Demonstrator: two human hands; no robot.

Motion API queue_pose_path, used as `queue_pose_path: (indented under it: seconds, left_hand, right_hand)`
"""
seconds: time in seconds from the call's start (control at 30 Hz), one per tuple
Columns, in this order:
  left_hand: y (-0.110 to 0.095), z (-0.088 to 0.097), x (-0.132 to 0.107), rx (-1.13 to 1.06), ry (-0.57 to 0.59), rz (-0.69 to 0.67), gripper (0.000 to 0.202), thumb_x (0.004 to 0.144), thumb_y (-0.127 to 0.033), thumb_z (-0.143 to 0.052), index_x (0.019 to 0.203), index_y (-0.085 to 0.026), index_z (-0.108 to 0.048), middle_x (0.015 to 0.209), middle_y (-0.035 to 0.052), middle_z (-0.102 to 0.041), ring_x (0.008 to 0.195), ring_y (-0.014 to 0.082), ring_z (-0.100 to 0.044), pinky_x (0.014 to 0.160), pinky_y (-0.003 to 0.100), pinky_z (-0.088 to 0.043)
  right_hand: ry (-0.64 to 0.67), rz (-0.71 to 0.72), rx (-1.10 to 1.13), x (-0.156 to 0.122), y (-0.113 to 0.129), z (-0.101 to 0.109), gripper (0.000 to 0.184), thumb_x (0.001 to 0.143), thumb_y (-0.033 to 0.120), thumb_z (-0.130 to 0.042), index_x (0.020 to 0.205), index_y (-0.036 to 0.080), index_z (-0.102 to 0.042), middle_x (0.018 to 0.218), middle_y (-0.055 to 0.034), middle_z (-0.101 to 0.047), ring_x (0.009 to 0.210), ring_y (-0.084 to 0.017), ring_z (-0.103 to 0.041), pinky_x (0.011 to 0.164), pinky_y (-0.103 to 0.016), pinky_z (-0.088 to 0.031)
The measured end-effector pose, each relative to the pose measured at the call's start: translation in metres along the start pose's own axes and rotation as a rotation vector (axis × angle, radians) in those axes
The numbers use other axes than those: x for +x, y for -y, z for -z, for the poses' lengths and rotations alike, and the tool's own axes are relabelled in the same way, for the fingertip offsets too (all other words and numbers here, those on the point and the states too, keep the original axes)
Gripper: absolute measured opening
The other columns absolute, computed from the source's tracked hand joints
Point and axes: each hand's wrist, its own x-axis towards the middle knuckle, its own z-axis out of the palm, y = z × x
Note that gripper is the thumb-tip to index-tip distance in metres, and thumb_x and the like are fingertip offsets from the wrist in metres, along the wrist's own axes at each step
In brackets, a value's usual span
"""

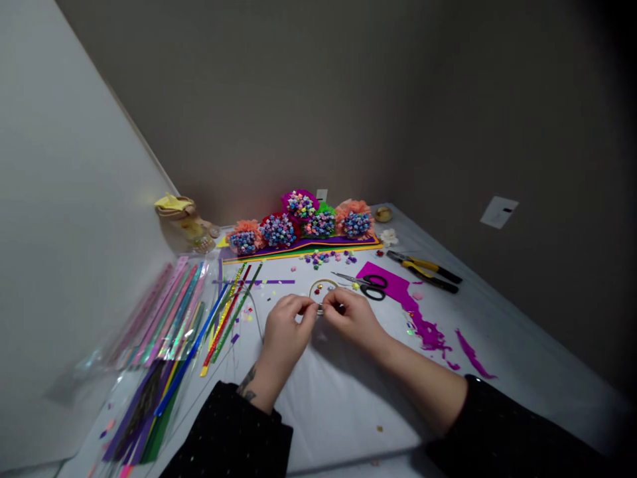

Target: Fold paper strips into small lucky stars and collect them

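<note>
Over the middle of the white table, my left hand and my right hand meet with thumbs and forefingers pinched. A tiny dark and shiny thing shows between the fingertips, too small to name. Just behind them is a thin gold-coloured ring or round rim, partly hidden by my hands, with a few tiny folded paper stars inside its outline. Black-handled scissors lie to the right of it, blades pointing left. Loose paper stars are scattered farther back.
Pom-pom-like bundles of stars in crinkled paper stand at the back on coloured sheets. At left lie shiny paper strips and plastic-bagged strips. Yellow-black pliers and torn magenta paper are at right.
</note>
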Motion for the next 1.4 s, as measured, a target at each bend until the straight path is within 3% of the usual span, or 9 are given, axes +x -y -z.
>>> queue_pose_path:
  seconds: [0.17, 0.37, 0.6, 0.7, 0.8, 1.0, 1.1, 1.23, 1.4]
  left_hand:
    - [-0.0038, 0.0039, 0.0032, -0.105, 0.076, 0.100, 0.016, 0.081, -0.022, -0.052, 0.073, -0.017, -0.064, 0.073, 0.0024, -0.065, 0.071, 0.0149, -0.058, 0.063, 0.025, -0.043]
    - [-0.0061, 0.0045, 0.0065, -0.350, 0.025, 0.317, 0.016, 0.076, -0.028, -0.056, 0.070, -0.014, -0.064, 0.068, 0.0017, -0.064, 0.065, 0.0146, -0.057, 0.058, 0.023, -0.043]
    - [-0.0037, 0.0008, 0.0045, -0.364, 0.034, 0.301, 0.017, 0.077, -0.029, -0.059, 0.078, -0.014, -0.067, 0.075, 0.0043, -0.068, 0.069, 0.0159, -0.060, 0.059, 0.024, -0.045]
    - [-0.0029, 0.0011, 0.0044, -0.349, 0.021, 0.194, 0.016, 0.079, -0.026, -0.059, 0.086, -0.017, -0.070, 0.085, 0.0061, -0.069, 0.077, 0.0170, -0.062, 0.061, 0.024, -0.045]
    - [-0.0025, 0.0027, 0.0050, -0.327, -0.008, 0.081, 0.013, 0.078, -0.022, -0.060, 0.081, -0.019, -0.072, 0.081, 0.0056, -0.069, 0.079, 0.0171, -0.062, 0.066, 0.027, -0.047]
    - [-0.0001, 0.0034, 0.0054, -0.321, -0.065, 0.002, 0.011, 0.077, -0.021, -0.062, 0.076, -0.020, -0.073, 0.077, 0.0050, -0.069, 0.076, 0.0168, -0.063, 0.073, 0.030, -0.049]
    - [-0.0007, 0.0027, 0.0058, -0.321, -0.046, 0.075, 0.011, 0.077, -0.023, -0.062, 0.076, -0.019, -0.072, 0.078, 0.0047, -0.069, 0.076, 0.0165, -0.063, 0.067, 0.026, -0.048]
    - [-0.0035, 0.0015, 0.0064, -0.325, 0.042, 0.248, 0.013, 0.076, -0.026, -0.060, 0.075, -0.016, -0.068, 0.076, 0.0046, -0.068, 0.072, 0.0165, -0.061, 0.058, 0.023, -0.045]
    - [-0.0030, -0.0002, 0.0065, -0.359, 0.087, 0.323, 0.015, 0.077, -0.026, -0.055, 0.070, -0.015, -0.062, 0.068, 0.0010, -0.062, 0.067, 0.0142, -0.056, 0.060, 0.023, -0.043]
  right_hand:
    - [0.089, -0.018, 0.073, 0.0031, 0.0006, 0.0045, 0.014, 0.077, 0.023, -0.050, 0.065, 0.018, -0.054, 0.063, -0.0002, -0.055, 0.061, -0.014, -0.049, 0.058, -0.024, -0.037]
    - [0.111, -0.141, 0.278, 0.0061, -0.0006, 0.0077, 0.019, 0.078, 0.034, -0.053, 0.077, 0.016, -0.059, 0.077, -0.0032, -0.060, 0.071, -0.016, -0.054, 0.062, -0.025, -0.041]
    - [0.173, -0.176, 0.288, 0.0053, -0.0030, 0.0038, 0.023, 0.077, 0.037, -0.055, 0.068, 0.016, -0.054, 0.064, 0.0011, -0.050, 0.059, -0.012, -0.044, 0.055, -0.023, -0.034]
    - [0.202, -0.181, 0.359, 0.0051, -0.0011, 0.0049, 0.026, 0.079, 0.040, -0.054, 0.068, 0.016, -0.052, 0.064, 0.0012, -0.048, 0.060, -0.012, -0.043, 0.057, -0.024, -0.034]
    - [0.233, -0.201, 0.392, 0.0047, 0.0015, 0.0070, 0.030, 0.079, 0.043, -0.056, 0.069, 0.016, -0.053, 0.062, 0.0017, -0.049, 0.059, -0.012, -0.042, 0.056, -0.024, -0.034]
    - [0.239, -0.228, 0.429, 0.0035, 0.0030, 0.0080, 0.029, 0.077, 0.043, -0.059, 0.068, 0.016, -0.054, 0.062, 0.0013, -0.052, 0.059, -0.012, -0.045, 0.057, -0.024, -0.035]
    - [0.197, -0.189, 0.358, 0.0036, 0.0021, 0.0078, 0.024, 0.078, 0.038, -0.056, 0.068, 0.016, -0.054, 0.063, 0.0009, -0.052, 0.060, -0.013, -0.046, 0.057, -0.025, -0.036]
    - [0.102, -0.036, 0.179, 0.0045, 0.0007, 0.0080, 0.016, 0.077, 0.027, -0.052, 0.065, 0.017, -0.055, 0.066, -0.0004, -0.052, 0.064, -0.014, -0.048, 0.059, -0.025, -0.036]
    - [0.134, -0.010, 0.113, 0.0043, -0.0018, 0.0071, 0.014, 0.077, 0.023, -0.053, 0.066, 0.017, -0.059, 0.066, -0.0003, -0.054, 0.063, -0.013, -0.049, 0.059, -0.024, -0.037]
